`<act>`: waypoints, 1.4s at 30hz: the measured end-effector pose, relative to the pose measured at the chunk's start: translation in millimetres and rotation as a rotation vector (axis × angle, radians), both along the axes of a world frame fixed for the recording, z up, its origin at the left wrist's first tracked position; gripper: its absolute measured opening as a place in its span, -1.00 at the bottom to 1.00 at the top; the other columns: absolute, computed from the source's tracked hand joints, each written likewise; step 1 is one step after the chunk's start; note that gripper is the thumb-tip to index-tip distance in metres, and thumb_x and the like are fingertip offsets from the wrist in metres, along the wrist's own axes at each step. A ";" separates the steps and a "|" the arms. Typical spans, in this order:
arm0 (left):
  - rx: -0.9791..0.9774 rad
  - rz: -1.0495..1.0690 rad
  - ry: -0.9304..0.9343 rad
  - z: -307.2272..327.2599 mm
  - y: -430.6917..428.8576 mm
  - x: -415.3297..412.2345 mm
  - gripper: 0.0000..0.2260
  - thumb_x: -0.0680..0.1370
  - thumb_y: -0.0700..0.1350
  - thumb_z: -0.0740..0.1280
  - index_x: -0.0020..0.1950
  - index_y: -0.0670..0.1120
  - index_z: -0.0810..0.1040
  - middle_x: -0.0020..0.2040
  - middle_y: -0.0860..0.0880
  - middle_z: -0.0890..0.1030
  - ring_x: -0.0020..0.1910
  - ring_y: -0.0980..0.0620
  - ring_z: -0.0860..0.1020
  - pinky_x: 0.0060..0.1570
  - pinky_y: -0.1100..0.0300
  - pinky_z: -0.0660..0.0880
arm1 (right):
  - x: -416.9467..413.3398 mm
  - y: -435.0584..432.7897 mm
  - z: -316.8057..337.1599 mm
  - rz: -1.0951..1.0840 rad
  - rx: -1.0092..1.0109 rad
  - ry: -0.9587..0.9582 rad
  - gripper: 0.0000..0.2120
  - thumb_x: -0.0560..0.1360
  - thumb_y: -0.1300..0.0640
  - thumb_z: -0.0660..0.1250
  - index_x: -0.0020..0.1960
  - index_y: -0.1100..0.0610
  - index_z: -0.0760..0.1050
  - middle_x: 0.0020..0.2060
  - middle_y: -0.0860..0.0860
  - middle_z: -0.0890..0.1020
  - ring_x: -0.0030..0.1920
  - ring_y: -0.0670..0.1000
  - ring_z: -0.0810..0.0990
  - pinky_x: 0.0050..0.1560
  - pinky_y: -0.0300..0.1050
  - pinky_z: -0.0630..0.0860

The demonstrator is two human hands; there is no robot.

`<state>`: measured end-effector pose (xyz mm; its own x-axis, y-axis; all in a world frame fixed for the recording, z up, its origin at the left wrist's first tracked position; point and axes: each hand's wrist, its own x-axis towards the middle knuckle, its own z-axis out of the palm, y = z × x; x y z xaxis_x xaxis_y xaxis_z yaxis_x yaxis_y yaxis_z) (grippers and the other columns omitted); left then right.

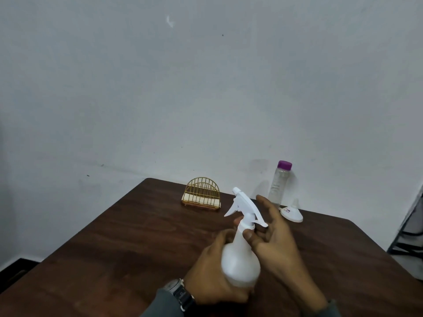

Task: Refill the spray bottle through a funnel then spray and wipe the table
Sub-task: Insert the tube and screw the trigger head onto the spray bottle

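Hands meet above the table (114, 236): your left hand (212, 271) grips the spray bottle (240, 264), your right hand (274, 239) pinches its collar, fingers splayed.

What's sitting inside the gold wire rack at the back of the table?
A low pale stack, maybe napkins or paper, lies at the bottom of the gold wire rack on the dark wooden table. The rest of it shows empty through the wires. What the stack is made of cannot be told.
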<state>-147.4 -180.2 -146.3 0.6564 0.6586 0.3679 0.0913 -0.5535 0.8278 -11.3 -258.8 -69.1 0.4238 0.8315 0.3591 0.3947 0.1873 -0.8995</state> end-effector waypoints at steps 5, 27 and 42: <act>0.010 0.042 0.038 -5.6 -11.1 4.4 -0.12 0.25 0.16 0.62 0.44 0.29 0.20 0.32 0.33 0.45 0.26 0.51 0.40 0.29 0.48 0.37 | -16.0 -0.5 0.2 -0.187 -0.003 -0.033 -0.41 0.43 0.37 0.51 0.23 -0.21 0.52 -0.15 -0.15 0.76 -0.13 -0.17 0.75 0.05 -0.09 0.66; -0.062 -0.264 0.096 5.6 5.8 -13.0 0.13 0.26 -0.25 0.69 0.53 0.26 0.01 0.40 0.09 0.44 0.37 0.07 0.51 0.32 0.03 0.54 | 16.8 -15.4 9.1 0.452 -0.080 0.034 -0.11 0.53 0.39 0.29 0.66 -0.02 -0.12 0.05 0.11 0.75 0.22 0.15 0.69 0.24 -0.01 0.58; -0.156 0.366 0.026 -0.5 -59.6 26.2 -0.03 0.28 0.13 0.59 0.50 0.15 0.05 0.16 0.18 0.52 0.22 0.11 0.57 0.04 0.37 0.38 | -10.7 -20.2 -3.4 -0.034 -0.008 0.033 -0.16 0.50 0.38 0.48 0.60 -0.06 0.17 -0.04 -0.20 0.75 0.07 -0.17 0.73 0.32 -0.02 0.57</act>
